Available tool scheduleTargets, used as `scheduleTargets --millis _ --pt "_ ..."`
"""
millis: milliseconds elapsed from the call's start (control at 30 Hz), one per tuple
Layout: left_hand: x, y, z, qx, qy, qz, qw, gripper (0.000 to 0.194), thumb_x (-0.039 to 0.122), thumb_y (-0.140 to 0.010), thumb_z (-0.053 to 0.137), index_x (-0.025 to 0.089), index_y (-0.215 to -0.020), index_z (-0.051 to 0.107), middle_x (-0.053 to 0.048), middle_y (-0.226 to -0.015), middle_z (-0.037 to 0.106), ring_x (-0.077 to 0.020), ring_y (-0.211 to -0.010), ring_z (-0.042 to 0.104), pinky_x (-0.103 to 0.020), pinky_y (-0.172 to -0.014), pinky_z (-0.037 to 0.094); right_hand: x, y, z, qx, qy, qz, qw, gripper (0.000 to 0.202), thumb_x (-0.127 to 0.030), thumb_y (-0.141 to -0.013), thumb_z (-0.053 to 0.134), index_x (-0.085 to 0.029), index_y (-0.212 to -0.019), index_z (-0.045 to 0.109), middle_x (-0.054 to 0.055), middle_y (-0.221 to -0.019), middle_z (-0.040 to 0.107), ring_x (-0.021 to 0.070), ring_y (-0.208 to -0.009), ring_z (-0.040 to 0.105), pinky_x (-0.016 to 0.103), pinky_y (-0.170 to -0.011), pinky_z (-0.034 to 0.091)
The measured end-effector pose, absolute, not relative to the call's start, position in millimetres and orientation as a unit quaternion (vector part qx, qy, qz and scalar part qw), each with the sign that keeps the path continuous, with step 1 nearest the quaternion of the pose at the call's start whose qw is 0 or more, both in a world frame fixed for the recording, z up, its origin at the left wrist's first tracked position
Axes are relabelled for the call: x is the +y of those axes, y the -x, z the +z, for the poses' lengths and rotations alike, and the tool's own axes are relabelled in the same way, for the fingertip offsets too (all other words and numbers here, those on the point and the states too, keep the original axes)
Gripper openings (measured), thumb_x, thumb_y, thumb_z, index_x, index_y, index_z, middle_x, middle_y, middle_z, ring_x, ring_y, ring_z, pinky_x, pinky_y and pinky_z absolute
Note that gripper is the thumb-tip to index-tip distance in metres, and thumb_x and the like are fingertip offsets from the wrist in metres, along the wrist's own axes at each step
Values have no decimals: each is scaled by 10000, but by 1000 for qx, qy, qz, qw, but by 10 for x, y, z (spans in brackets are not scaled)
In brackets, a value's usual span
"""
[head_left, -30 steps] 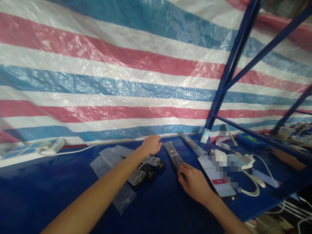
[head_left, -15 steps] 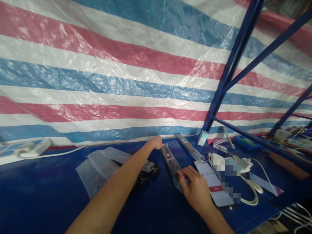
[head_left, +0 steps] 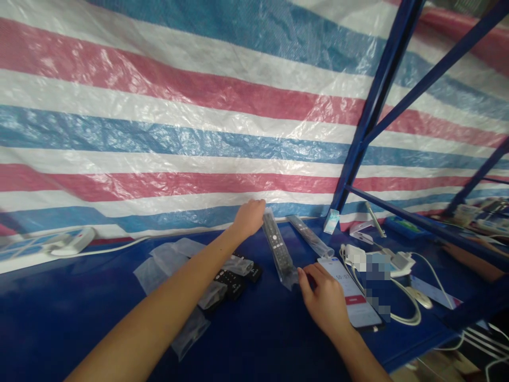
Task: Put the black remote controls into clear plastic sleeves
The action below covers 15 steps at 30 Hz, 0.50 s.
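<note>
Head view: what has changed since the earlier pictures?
The bagged remote between the hands has shifted away, toward the striped sheet. The left hand moved the same way, at its far end; the right hand is now at its near end, uncovering more of it. Neither grip is clear. The other bagged remote, phone and remotes at left stayed put.

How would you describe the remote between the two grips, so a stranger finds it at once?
Find the striped sheet behind the blue table. Between the grouped remotes and the phone is a dark remote in a clear sleeve. Among its neighbours, only it has the left grip at its far end, the right grip at its near end.
</note>
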<state>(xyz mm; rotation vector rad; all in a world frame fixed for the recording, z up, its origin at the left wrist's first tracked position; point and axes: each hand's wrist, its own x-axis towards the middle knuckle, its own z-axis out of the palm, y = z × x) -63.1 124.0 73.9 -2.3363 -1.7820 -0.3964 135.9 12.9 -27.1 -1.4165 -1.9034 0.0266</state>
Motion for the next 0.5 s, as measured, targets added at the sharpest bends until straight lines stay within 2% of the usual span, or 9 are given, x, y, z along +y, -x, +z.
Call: scheduleTargets --millis 300,400,500 --pt "793 529 1298 -531 821 -153 146 163 103 -859 457 166 -958 571 -103 -963 654 -247 -944 605 -327 -761 455 127 -1358 -211 -729 629 46 266 194 -163 -841 468 -206 -901 647 36 -871 664 174 -754 629 266 -635 379" --pt "612 454 1457 -513 826 -146 184 180 88 -868 428 155 -954 571 -101 -933 653 -241 -927 601 -329 -755 454 123 -1322 -179 -733 633 65 239 211 -246 -846 513 -192 -998 650 51 -904 665 182 -775 635 271 -669 410" --pt "480 407 1603 -514 820 -143 206 200 91 -889 403 148 -988 568 -106 -945 648 -237 -933 591 -339 -772 451 134 -1265 -167 -746 627 82 210 322 -387 -852 553 -173 -1079 633 81 -979 663 196 -823 642 280 -723 430"
